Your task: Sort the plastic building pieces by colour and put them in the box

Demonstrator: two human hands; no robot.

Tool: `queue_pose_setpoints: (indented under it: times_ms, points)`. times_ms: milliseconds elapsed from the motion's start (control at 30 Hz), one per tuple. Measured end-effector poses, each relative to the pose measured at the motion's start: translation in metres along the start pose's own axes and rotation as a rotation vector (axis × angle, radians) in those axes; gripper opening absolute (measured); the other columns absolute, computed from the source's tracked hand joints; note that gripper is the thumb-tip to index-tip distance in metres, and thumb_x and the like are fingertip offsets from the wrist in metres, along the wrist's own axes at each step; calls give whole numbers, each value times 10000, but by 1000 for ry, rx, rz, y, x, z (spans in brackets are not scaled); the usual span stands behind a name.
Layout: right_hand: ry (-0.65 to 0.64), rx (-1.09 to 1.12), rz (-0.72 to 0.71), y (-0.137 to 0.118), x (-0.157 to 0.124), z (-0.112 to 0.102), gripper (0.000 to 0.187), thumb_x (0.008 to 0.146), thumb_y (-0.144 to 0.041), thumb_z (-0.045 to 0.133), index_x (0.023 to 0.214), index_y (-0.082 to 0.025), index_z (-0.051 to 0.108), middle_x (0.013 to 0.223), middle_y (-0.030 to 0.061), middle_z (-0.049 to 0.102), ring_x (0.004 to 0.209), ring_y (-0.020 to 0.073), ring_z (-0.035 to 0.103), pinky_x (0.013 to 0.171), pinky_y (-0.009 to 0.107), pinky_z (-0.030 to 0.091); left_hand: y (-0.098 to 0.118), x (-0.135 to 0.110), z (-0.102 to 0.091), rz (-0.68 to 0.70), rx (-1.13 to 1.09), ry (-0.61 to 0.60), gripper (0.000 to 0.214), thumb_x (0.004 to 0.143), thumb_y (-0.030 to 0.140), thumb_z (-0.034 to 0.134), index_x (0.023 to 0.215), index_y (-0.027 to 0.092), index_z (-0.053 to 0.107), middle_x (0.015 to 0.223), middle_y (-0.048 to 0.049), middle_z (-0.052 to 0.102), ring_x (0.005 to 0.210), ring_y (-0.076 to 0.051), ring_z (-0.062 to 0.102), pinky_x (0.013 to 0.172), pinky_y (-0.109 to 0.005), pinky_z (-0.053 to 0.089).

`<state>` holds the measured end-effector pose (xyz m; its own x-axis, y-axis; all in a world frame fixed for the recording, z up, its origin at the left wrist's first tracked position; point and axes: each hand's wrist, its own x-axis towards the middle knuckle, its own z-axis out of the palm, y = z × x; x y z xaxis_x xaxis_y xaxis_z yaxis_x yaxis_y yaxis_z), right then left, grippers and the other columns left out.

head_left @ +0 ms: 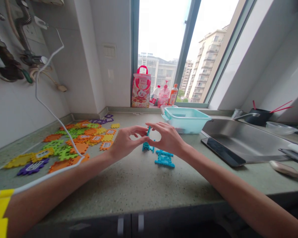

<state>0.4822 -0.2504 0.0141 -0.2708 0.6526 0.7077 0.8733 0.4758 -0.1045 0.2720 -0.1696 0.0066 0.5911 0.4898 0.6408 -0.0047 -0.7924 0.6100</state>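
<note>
The largest thing was the speckled counter [129, 185], which spread under both hands and reached to the wall. Beyond the hands, and somewhat to their right, there was a tall window [161, 36]. The metal sink [225, 135] lay to the right of the right hand. To the left of the left hand, many flat pieces [84, 137] in orange, green, yellow and purple were spread over one another. Just behind the right hand stood a pale turquoise tub [191, 126]. Farther behind the hands, by the window, was a red and pink bag [141, 91].

The left hand [126, 141] was curved, with the thumb and the fingers brought together on an upright blue piece [149, 132]. The right hand [169, 137] gripped this same piece from the other side; its thumb and forefinger made a rounded opening. The piece was therefore between the two hands, above the counter.

To the right of the right forearm, a black phone [222, 152] lay beside the sink. Three bottles [164, 96] stood beyond the hands, next to the bag. The smallest was another blue piece [164, 159], on the counter just below the right hand, which did not hold it.
</note>
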Motion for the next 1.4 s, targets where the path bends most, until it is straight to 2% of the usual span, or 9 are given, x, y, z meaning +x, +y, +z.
queue_pose_setpoints:
  times_ms: [133,267,500,633,767,933,1133,1267,1400]
  points:
    - [-38,17,152,6,-1,-6,578,841,-369,818,1372,-243,628,1142,85,789,1030,273,746,928,400,560,-9,1,-2,-49,-2,38,403,979,548,683,1220,230,740,1115,-66,812,1013,-244,764,850,-352,567]
    - [-137,48,234,13,-3,-8,466,841,-383,822,1262,-263,662,1112,55,811,1023,263,770,911,386,558,-25,3,-6,-109,18,53,420,1039,565,550,1174,219,747,1098,-62,809,1010,-235,739,859,-354,540]
    - [-293,2,295,13,-6,3,471,865,-466,823,1269,-275,675,1200,62,804,996,301,787,893,426,570,-38,0,-3,-179,117,-45,463,1039,589,513,1240,231,729,1130,-58,791,1044,-254,719,871,-367,533]
    - [-327,118,323,28,-9,0,550,895,-550,791,1352,-273,663,1203,84,802,1001,280,783,897,408,577,-37,-3,-3,-188,197,-157,452,1040,569,490,1217,235,737,1109,-52,790,999,-251,725,858,-371,540]
    - [-374,357,348,57,-14,-6,467,1007,-529,628,1354,-221,685,1149,95,810,983,237,775,876,371,585,-37,-6,-1,-146,288,-254,385,952,505,612,1185,231,748,1018,-51,778,922,-248,715,772,-349,544]
    - [-504,485,349,79,-22,1,436,906,-508,741,1190,-180,774,1007,75,820,912,222,759,801,327,574,-38,-8,3,-72,363,-321,427,798,400,767,1188,226,750,971,-42,769,846,-236,702,740,-332,538]
    - [-492,518,297,72,-21,11,484,887,-615,732,1020,-160,829,870,58,794,764,188,690,720,301,533,-41,-4,3,-106,364,-356,215,878,327,626,1020,245,764,944,-21,768,775,-203,649,715,-319,492]
    - [-460,555,285,70,-23,14,540,915,-669,678,996,-160,841,898,72,805,776,196,688,727,309,545,-41,-3,3,-128,364,-353,189,827,285,631,961,236,754,867,-9,738,728,-189,628,684,-308,469]
    - [-440,522,269,69,-24,16,515,882,-668,725,964,-175,848,886,73,806,754,196,679,715,312,544,-37,-4,3,-130,352,-354,260,811,450,743,941,225,745,880,-15,739,719,-189,624,660,-304,461]
